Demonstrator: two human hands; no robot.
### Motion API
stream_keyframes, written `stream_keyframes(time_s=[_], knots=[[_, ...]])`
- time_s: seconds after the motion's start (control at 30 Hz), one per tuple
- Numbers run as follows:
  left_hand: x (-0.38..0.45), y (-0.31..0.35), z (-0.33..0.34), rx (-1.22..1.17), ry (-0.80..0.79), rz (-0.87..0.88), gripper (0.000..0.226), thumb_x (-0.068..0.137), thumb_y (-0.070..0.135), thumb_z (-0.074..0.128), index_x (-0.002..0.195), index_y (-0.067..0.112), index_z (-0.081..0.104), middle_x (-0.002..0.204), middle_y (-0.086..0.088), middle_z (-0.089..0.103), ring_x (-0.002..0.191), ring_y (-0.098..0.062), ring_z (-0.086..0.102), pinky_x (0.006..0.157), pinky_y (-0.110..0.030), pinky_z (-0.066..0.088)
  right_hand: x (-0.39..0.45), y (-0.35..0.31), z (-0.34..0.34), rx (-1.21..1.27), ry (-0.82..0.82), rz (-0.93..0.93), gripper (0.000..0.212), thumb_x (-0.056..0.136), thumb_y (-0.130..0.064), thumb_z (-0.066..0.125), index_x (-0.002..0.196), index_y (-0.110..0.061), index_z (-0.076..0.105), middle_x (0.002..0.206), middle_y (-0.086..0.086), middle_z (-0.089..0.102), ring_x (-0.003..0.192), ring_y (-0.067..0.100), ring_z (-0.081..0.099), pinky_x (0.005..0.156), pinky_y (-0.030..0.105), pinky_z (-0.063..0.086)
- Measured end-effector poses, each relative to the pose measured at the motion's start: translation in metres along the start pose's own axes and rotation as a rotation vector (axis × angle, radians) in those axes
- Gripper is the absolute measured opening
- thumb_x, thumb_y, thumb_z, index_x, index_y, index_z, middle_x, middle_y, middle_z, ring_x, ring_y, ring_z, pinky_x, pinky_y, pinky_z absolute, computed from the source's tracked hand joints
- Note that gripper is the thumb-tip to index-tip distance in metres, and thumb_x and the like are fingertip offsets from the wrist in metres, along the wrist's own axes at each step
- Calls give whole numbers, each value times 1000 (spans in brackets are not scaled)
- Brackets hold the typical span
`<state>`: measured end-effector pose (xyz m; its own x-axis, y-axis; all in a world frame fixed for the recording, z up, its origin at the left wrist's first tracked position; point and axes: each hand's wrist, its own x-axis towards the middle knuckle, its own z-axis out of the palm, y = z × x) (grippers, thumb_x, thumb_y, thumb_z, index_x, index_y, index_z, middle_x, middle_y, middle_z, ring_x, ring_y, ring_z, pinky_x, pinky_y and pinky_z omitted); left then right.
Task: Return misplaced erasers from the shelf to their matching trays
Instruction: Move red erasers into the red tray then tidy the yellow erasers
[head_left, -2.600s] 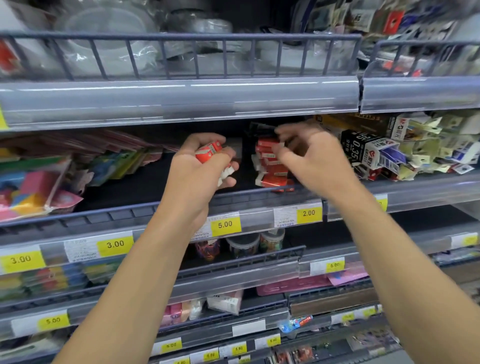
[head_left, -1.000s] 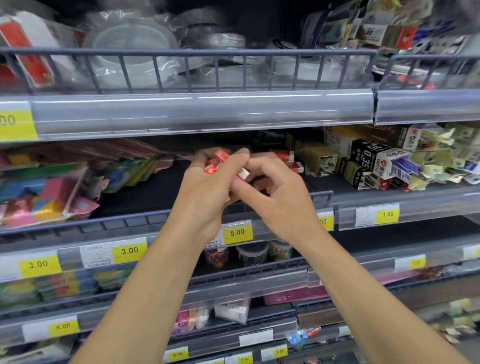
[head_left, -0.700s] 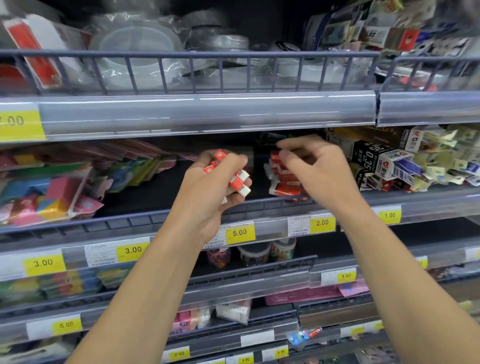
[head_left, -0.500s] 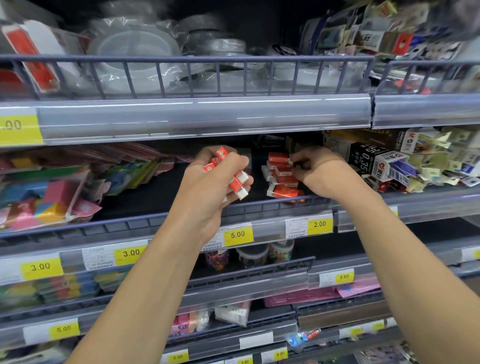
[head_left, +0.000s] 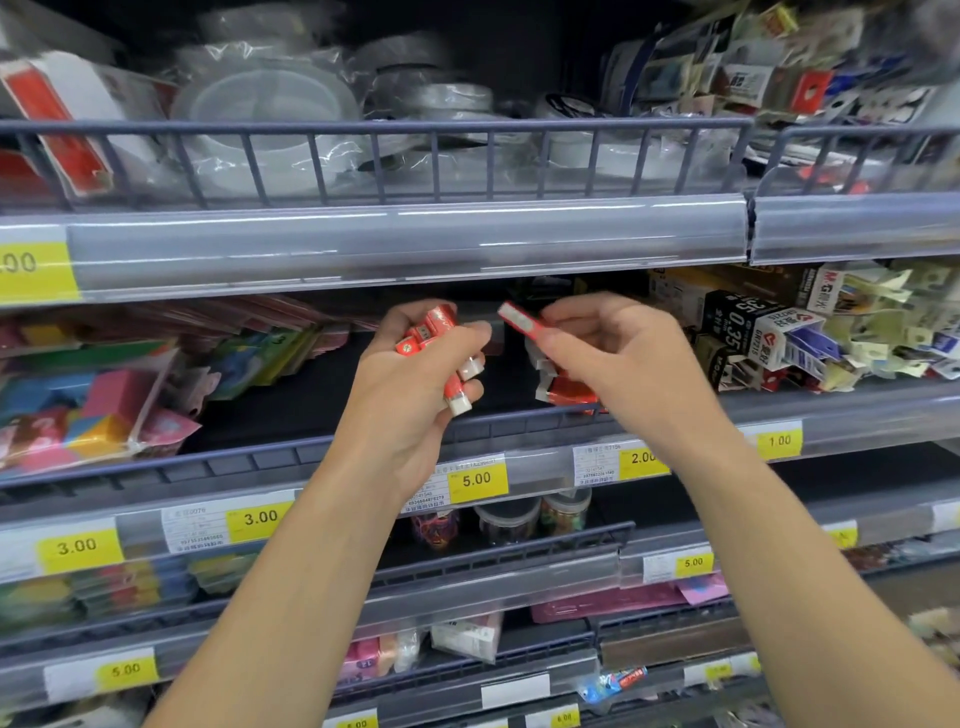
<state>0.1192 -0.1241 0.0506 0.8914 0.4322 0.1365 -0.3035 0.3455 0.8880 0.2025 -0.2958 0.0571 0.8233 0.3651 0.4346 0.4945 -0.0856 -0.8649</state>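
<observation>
Since half a second ago our right hand (head_left: 618, 358) has come away from the stack of red-sleeved erasers (head_left: 563, 387) on the grey wire-fronted shelf (head_left: 519, 423) and lifted toward our left hand, and it now pinches a single red-sleeved white eraser (head_left: 519, 320) between thumb and fingertips, tilted with its white end up and to the left. That eraser sits in the air above the stack, just beside the left hand but not touching it. Our left hand (head_left: 415, 384) is closed around a bundle of small red-and-white erasers (head_left: 441, 358), several of them fanned out above and below the curled fingers, one white tip poking down near the thumb. The stack rests on the same shelf, directly below the right hand and partly hidden by it, above the yellow 2.00 price tag (head_left: 641, 459). Left of the stack the dark shelf floor is bare as far as the colourful paper packets (head_left: 98, 400). Right of the stack lie black-and-white pencil lead boxes (head_left: 748, 332), jumbled together. Below the left hand, on the shelf's front rail, we see a yellow 5.00 price tag (head_left: 476, 479).
</observation>
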Motion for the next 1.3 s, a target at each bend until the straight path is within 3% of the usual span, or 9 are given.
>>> stream_keyframes(time_s=[0.07,0.27,0.4,0.53,0.63,0.77,1.03,1.17,1.3], knots=[[-1,-1,3,-24,-20,12,30,83,10,84,100,23,63,91,0,78,76,-12,69,58,-24,54,-11,-7,16,54,-28,-63,21,86,-28,78,106,-24,74,91,0,74,85,13,69,72,34,61],[-4,-2,10,-2,-22,53,42,70,17,93,100,19,64,84,-2,73,82,-22,70,77,-44,57,-24,-7,38,176,-100,-160,11,91,-13,72,103,-13,73,90,0,74,81,10,69,73,23,55],[-2,2,6,103,34,77,29,66,18,88,86,26,70,81,-4,73,71,-19,70,61,-32,58,-23,-2,32,47,-202,-179,18,89,-22,75,107,-22,76,97,0,72,89,16,67,79,34,56],[-2,4,3,145,45,75,26,63,16,87,81,29,73,79,-7,74,68,-20,69,51,-27,52,-4,-3,9,-62,-184,-121,18,88,-25,75,106,-28,78,95,-11,76,86,8,69,75,24,55],[-3,6,1,150,45,59,28,63,16,87,83,28,73,80,-6,75,69,-18,70,50,-25,50,19,-1,-15,-379,-108,0,10,86,-30,76,96,-31,76,84,-15,74,78,0,67,67,15,49],[-4,9,-2,167,44,55,30,63,18,88,87,26,72,78,-3,75,68,-17,70,51,-25,51,39,2,-29,-810,-383,203,21,81,-44,78,98,-32,75,96,-12,71,83,4,63,69,22,49],[-5,12,-6,157,46,55,26,63,18,88,80,32,74,82,-2,76,70,-16,71,53,-25,53,55,-2,-17,-1078,-531,217,30,80,-51,77,103,-31,74,94,-15,65,80,5,57,64,22,43],[-7,15,-14,141,48,60,27,63,19,89,82,30,74,81,-3,74,71,-17,70,52,-25,51,48,-2,-12,-1004,-452,198,22,79,-40,82,96,-31,71,84,-11,62,69,7,54,53,19,38],[-15,22,-29,124,47,70,30,65,18,88,89,26,72,81,-4,72,74,-19,70,51,-25,50,19,-1,-2,-581,-173,29,17,80,-34,81,93,-33,71,77,-12,65,71,12,60,62,21,46]])
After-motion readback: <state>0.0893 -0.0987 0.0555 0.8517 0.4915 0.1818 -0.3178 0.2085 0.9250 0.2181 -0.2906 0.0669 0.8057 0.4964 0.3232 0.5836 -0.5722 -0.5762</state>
